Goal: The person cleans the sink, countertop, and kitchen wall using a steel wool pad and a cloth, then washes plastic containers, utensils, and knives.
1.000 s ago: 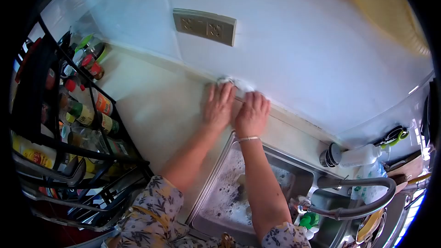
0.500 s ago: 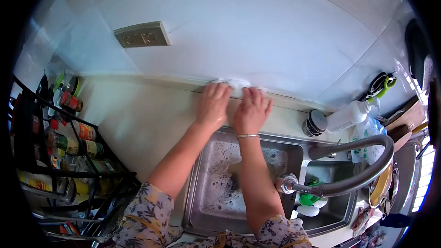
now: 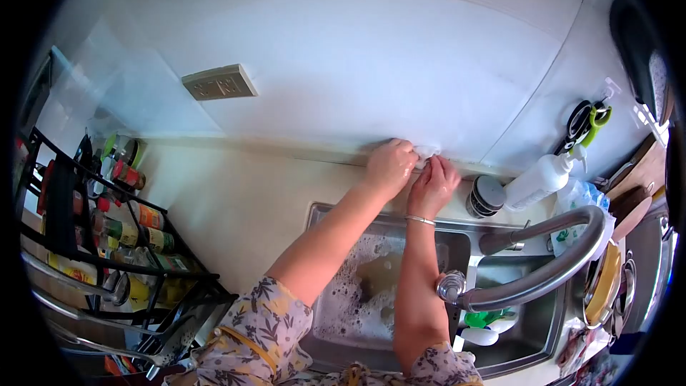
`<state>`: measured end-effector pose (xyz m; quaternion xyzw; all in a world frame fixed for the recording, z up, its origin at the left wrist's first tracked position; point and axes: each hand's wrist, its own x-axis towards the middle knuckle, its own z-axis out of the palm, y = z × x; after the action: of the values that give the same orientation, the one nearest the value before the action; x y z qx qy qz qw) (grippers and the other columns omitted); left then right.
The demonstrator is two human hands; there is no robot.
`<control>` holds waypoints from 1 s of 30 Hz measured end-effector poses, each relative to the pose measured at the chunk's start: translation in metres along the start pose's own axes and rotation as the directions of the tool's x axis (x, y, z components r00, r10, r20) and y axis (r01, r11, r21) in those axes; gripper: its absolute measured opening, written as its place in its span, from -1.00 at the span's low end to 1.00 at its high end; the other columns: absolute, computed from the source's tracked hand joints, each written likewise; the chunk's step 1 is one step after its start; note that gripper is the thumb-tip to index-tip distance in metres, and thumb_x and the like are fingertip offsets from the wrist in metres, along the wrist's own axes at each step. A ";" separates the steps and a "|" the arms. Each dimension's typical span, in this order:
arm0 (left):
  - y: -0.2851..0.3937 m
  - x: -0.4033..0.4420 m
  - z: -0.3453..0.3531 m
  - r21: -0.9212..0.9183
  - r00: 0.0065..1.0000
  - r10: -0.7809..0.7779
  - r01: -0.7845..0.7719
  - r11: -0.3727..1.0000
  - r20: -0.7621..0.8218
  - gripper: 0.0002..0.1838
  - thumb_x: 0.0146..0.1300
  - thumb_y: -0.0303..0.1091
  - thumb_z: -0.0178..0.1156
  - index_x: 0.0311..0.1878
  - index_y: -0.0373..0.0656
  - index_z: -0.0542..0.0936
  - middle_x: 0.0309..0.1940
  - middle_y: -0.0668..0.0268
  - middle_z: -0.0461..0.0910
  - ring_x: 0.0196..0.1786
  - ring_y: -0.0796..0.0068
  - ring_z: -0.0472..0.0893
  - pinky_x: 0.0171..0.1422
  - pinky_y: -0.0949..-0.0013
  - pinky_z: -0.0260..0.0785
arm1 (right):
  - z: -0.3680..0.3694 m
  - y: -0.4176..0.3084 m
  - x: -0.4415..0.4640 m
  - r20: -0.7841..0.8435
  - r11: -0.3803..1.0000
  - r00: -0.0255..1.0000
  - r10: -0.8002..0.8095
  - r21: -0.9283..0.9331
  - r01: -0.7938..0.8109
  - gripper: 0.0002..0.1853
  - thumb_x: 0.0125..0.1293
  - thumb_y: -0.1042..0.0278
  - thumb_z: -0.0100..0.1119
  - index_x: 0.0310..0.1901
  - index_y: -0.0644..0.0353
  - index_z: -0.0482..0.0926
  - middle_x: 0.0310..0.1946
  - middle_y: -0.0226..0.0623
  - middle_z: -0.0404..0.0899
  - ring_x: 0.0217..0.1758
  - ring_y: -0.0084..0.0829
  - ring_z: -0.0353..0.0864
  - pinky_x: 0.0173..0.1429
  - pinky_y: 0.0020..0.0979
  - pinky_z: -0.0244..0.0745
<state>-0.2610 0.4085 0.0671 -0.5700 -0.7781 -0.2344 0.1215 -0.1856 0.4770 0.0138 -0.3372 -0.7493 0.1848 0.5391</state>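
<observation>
The left hand (image 3: pixel 391 168) is curled, fingertips gripping one side of the cloth (image 3: pixel 428 151); the right hand (image 3: pixel 436 180) (bracelet (image 3: pixel 420 220) at its wrist) pinches the other. The cloth touches the wall (image 3: pixel 371 64) behind the sink (image 3: pixel 458 244)

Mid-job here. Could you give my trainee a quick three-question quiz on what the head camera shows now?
1. Which wrist wears the bracelet?
2. True or false: in the picture, the white pump bottle stands to the right of the lidded jar.
3. Where is the white cloth or tissue? A) in the soapy basin; B) on the faucet; C) at the back of the counter, by the wall.

Key: 1. The right wrist. 2. True. 3. C.
</observation>
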 end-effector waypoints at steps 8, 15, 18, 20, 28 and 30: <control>0.016 0.026 -0.082 0.269 0.872 0.197 -0.078 0.960 -0.449 -0.63 0.11 -0.44 0.11 0.03 -0.15 0.54 0.14 0.26 0.44 0.21 0.23 0.42 0.25 0.12 0.27 | -0.005 -0.076 0.043 -0.122 0.940 0.992 0.015 0.341 0.027 -0.57 0.23 0.53 0.06 0.17 0.29 0.42 0.22 -0.02 0.25 0.25 -0.08 0.27 0.29 -0.21 0.22; -0.054 -0.044 -0.036 0.431 0.984 0.146 -0.088 0.898 -0.103 -0.49 0.11 -0.49 0.06 0.20 -0.19 0.40 0.34 0.27 0.22 0.37 0.25 0.25 0.42 0.08 0.06 | 0.038 -0.057 -0.026 0.124 0.965 0.979 -0.161 0.228 0.130 -0.59 0.20 0.55 0.01 0.13 0.33 0.43 0.22 0.08 0.24 0.26 0.01 0.24 0.29 -0.12 0.19; -0.046 -0.059 -0.026 0.423 0.998 0.061 -0.051 0.904 -0.010 -0.46 0.11 -0.51 0.02 0.24 -0.19 0.36 0.35 0.26 0.21 0.38 0.24 0.23 0.44 0.08 0.03 | 0.028 -0.047 -0.035 0.278 0.938 0.960 0.033 0.324 -0.126 -0.52 0.16 0.61 -0.04 0.17 0.41 0.35 0.22 0.12 0.23 0.29 0.05 0.21 0.34 -0.15 0.18; -0.038 -0.052 -0.020 0.369 0.997 0.081 -0.071 0.927 -0.011 -0.47 0.12 -0.51 0.00 0.24 -0.18 0.37 0.35 0.26 0.22 0.37 0.25 0.24 0.46 0.09 0.00 | 0.022 -0.039 -0.027 0.215 0.965 0.975 0.048 0.243 -0.101 -0.51 0.17 0.62 -0.07 0.20 0.43 0.30 0.22 0.12 0.23 0.30 0.06 0.20 0.35 -0.17 0.16; 0.017 0.021 -0.007 0.379 0.926 0.354 -0.283 0.881 -0.131 -0.58 0.18 -0.29 0.04 0.11 -0.17 0.50 0.30 0.41 0.31 0.34 0.46 0.28 0.47 0.15 -0.02 | 0.004 -0.014 0.028 -0.049 0.789 0.943 0.328 0.563 -0.245 -0.55 0.25 0.58 -0.01 0.19 0.43 0.27 0.25 0.15 0.22 0.27 0.07 0.25 0.31 -0.17 0.22; 0.011 0.016 0.004 0.459 0.918 0.377 -0.283 0.842 -0.125 -0.61 0.20 -0.26 0.04 0.09 -0.11 0.54 0.31 0.47 0.29 0.34 0.51 0.26 0.50 0.16 -0.11 | 0.011 -0.009 0.016 -0.088 0.915 0.966 0.244 0.350 -0.199 -0.59 0.26 0.52 0.05 0.14 0.43 0.31 0.24 0.15 0.24 0.24 0.09 0.29 0.27 -0.15 0.26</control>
<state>-0.2553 0.4265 0.0741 -0.6265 -0.6828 -0.0905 0.3648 -0.2020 0.4829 0.0266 -0.3336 -0.6267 0.3484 0.6121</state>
